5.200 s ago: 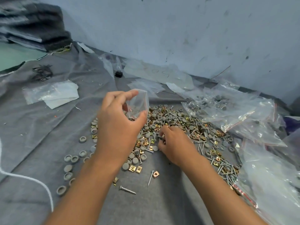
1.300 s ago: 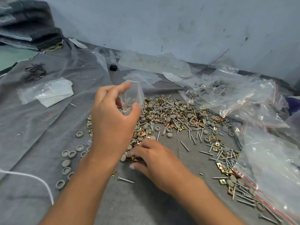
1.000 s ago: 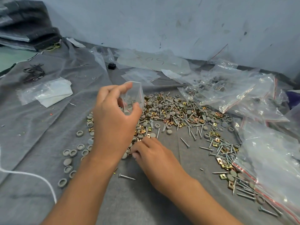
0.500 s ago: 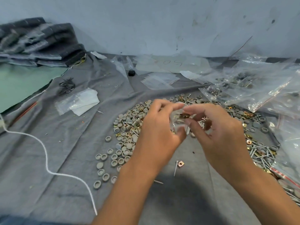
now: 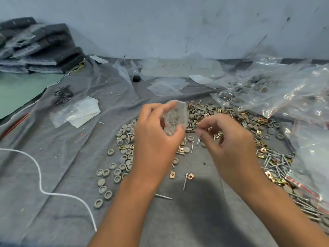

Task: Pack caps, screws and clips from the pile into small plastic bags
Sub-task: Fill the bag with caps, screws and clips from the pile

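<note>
The left hand (image 5: 153,139) holds a small clear plastic bag (image 5: 175,118) upright above the pile, its grip pinching the bag between thumb and fingers; a few screws show through the plastic. The right hand (image 5: 229,145) hovers just beside the bag, blurred, its thumb and forefinger drawn close together, though I cannot tell whether they pinch anything. Below both hands, a heap of round grey plastic caps (image 5: 114,172), silver screws (image 5: 185,180) and brass-coloured square clips (image 5: 172,174) spreads over the grey cloth (image 5: 58,163) covering the worktop. Larger clear bags with red seal strips (image 5: 288,97) lie at the right, and a white cord (image 5: 41,182) curls at the left.
</note>
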Demonstrator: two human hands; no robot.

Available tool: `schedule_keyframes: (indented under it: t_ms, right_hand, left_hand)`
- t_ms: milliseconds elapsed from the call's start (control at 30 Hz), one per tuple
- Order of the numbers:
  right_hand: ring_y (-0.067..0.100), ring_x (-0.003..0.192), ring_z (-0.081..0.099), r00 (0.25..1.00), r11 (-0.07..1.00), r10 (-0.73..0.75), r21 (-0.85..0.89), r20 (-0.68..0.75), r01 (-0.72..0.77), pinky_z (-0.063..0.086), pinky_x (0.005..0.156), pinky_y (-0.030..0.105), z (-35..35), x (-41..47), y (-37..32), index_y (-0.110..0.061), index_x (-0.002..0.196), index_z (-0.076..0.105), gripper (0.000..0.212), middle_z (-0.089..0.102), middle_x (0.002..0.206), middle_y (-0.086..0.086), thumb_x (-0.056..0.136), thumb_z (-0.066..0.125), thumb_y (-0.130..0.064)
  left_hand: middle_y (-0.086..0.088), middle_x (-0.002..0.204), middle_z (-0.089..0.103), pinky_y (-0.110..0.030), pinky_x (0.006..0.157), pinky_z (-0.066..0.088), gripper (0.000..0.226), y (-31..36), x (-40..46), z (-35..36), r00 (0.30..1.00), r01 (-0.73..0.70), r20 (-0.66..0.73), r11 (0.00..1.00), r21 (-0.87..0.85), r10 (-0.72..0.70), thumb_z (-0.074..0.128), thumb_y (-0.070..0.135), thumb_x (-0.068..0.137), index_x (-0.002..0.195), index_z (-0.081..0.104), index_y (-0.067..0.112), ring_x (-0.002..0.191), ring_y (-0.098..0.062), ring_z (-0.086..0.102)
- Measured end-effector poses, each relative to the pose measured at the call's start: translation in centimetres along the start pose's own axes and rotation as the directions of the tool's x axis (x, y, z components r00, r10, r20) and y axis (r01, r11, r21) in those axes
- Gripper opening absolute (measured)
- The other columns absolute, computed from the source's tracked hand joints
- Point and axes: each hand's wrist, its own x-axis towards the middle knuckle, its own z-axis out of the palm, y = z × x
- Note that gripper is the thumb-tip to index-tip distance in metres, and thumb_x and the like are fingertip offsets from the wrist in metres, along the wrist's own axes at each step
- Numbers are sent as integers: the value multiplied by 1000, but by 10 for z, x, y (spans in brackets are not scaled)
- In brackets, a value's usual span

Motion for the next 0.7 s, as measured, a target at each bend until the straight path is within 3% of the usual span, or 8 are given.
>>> schedule_keyframes:
  t_ms: [100, 167, 300, 500, 600, 700]
  right_hand:
    - [-2, 88, 54, 919, 990, 122, -117, 376, -83, 50, 81, 27, 19, -16, 5, -36, 99, 62, 11, 59, 95, -22, 91, 66, -41]
    - [4, 97, 52, 838, 981, 141, -189, 527, -46, 48, 86, 31, 33, -29, 4, -36, 104, 59, 18, 57, 102, -20, 91, 67, -47]
    - [11, 103, 50, 831, 978, 81, -207, 550, 41, 44, 80, 30, 45, -36, -1, -34, 106, 59, 16, 56, 104, -16, 94, 65, -41]
    - [8, 88, 54, 817, 994, 97, -104, 568, -46, 49, 79, 28, 42, -28, 7, -32, 113, 62, 20, 52, 98, -13, 98, 59, -18]
    - [2, 78, 55, 829, 994, 111, -77, 549, -81, 43, 73, 11, 36, -23, 8, -37, 101, 70, 22, 50, 94, -15, 95, 61, -17]
    - [0, 81, 58, 844, 984, 180, -94, 506, -154, 45, 77, 11, 21, -15, 17, -45, 86, 66, 30, 54, 95, -14, 90, 64, -16]
  left_hand:
    - [8, 108, 55, -5, 81, 38, 47, -1, 2, -5, 997, 39, -72, 999, -19, -40, 77, 13, 82, 127, 67, 23, 87, -4, 54]
    - [8, 109, 55, -4, 80, 38, 47, -1, 3, -7, 995, 48, -91, 999, -12, -49, 76, 13, 82, 128, 67, 23, 87, -5, 54]
    - [8, 112, 55, -6, 77, 40, 48, -4, 5, -10, 991, 72, -114, 997, -11, -72, 76, 16, 83, 129, 66, 24, 88, -4, 54]
    - [12, 109, 52, -6, 79, 40, 47, -11, 10, -19, 981, 102, -164, 994, -26, -105, 75, 16, 84, 130, 66, 23, 85, -7, 55]
    - [10, 110, 52, -6, 79, 41, 47, -12, 9, -21, 981, 100, -164, 995, -22, -102, 74, 16, 85, 130, 66, 23, 85, -8, 55]
    - [11, 109, 52, -8, 78, 43, 47, -13, 9, -21, 982, 99, -159, 995, -19, -100, 75, 16, 84, 130, 66, 22, 84, -7, 55]
